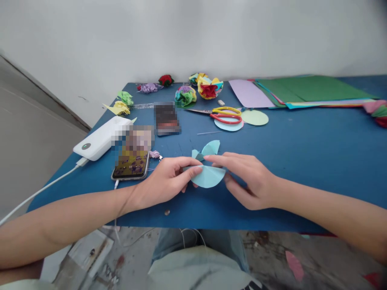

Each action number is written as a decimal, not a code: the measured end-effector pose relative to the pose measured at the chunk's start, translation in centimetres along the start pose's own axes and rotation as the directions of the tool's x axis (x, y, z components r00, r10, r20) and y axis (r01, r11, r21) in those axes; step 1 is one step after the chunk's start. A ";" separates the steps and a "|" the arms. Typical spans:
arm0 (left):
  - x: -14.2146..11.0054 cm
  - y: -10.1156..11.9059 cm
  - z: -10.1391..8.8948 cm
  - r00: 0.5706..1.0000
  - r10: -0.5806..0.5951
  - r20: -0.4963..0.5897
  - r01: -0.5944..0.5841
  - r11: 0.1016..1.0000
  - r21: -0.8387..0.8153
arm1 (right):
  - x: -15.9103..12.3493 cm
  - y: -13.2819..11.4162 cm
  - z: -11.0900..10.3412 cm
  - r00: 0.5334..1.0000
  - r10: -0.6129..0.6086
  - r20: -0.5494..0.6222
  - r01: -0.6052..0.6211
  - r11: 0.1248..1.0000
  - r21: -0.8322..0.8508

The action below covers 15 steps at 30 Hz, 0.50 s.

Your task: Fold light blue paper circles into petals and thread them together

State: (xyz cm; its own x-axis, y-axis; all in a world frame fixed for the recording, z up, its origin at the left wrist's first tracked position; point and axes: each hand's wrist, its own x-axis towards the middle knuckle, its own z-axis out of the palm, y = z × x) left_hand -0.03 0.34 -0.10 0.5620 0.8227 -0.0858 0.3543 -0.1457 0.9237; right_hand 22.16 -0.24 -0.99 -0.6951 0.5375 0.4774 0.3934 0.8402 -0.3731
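no word, brand or number could be read from where i stood. to the left of the left hand point(167, 177), and farther off, the white power bank point(101, 141) had a small dark oval display point(86, 146) with a speck of green, too tiny to make out as a figure. just left of that hand, the phone point(131, 163) had a lit screen, part of it blurred into blocks, and i made out no lettering. beyond the left hand, a dark flat thing point(167, 118) was blurred likewise. below the right hand point(252, 177), dark marks point(254, 285) on the pale clothing point(187, 268) were cut off, unreadable.
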 end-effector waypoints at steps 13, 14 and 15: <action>-0.3 0.1 0.1 0.992 0.129 -0.008 -0.125 0.973 0.192 | 0.6 -0.8 0.8 0.948 0.316 0.045 -0.319 0.924 0.211; -0.3 0.0 0.1 0.992 0.128 -0.008 -0.124 0.973 0.195 | 0.6 -0.8 0.8 0.949 0.313 0.042 -0.315 0.925 0.212; -0.2 0.0 0.1 0.992 0.128 -0.008 -0.124 0.972 0.198 | 0.6 -0.8 0.8 0.949 0.311 0.041 -0.313 0.925 0.214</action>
State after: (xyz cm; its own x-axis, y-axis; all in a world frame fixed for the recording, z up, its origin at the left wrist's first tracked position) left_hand -0.06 0.06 -0.09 0.5969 0.8014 0.0366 0.4224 -0.3527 0.8350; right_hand 20.92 -0.63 -1.04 -0.5619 0.7691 0.3047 0.4529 0.5942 -0.6647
